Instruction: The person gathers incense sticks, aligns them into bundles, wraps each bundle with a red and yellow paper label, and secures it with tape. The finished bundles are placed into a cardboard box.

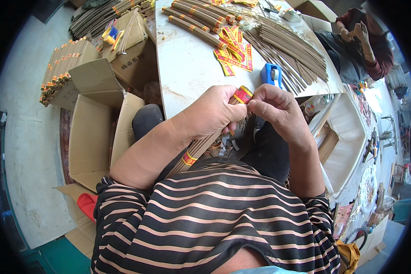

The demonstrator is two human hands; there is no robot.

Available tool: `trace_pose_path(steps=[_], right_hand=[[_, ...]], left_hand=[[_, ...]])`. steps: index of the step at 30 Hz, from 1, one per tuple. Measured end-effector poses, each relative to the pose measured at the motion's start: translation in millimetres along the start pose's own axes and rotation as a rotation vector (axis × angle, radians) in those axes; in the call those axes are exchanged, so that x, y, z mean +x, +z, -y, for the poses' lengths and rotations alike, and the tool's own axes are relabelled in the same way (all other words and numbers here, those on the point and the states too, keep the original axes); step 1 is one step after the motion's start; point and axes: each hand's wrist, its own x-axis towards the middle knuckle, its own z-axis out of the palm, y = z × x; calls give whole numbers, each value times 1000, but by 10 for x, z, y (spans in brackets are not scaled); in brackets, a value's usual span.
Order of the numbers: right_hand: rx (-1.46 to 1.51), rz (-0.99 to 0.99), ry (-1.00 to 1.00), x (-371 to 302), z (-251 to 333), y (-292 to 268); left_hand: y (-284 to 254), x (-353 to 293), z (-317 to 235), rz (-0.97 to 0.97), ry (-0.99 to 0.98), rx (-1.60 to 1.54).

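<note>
left hand (211, 112) wrapped snug round a stick bundle (204, 147) mid-frame, right hand (278, 109) pinched onto its red label (243, 94), blue tape dispenser (268, 75) just above on the bench (182, 68)

One left hand (214, 112) and one right hand (281, 109) meet at one bundle of sticks (203, 146) bearing two red-and-yellow bands (188, 159). One surface (182, 68) carries one blue tape dispenser (266, 76), at least four wrapped bundles (196, 32), at least five overlapping paper labels (237, 52) and dozens of loose sticks (290, 48), too many for an exact count. At left are one open carton (89, 137) and more than ten stacked bundles (61, 68). One co-worker (379, 55) is in view.
</note>
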Motion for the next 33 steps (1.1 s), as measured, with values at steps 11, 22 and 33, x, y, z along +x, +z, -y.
trace_pose_path(steps=[11, 22, 33], right_hand=[[-88, -176, 57, 13, -66, 71], [-126, -190, -146, 28, -156, 19], [-22, -110, -267, 50, -262, -29]], left_hand=[[25, 18, 36, -39, 10, 34], [54, -38, 49, 29, 62, -99], [89, -43, 101, 77, 94, -245]])
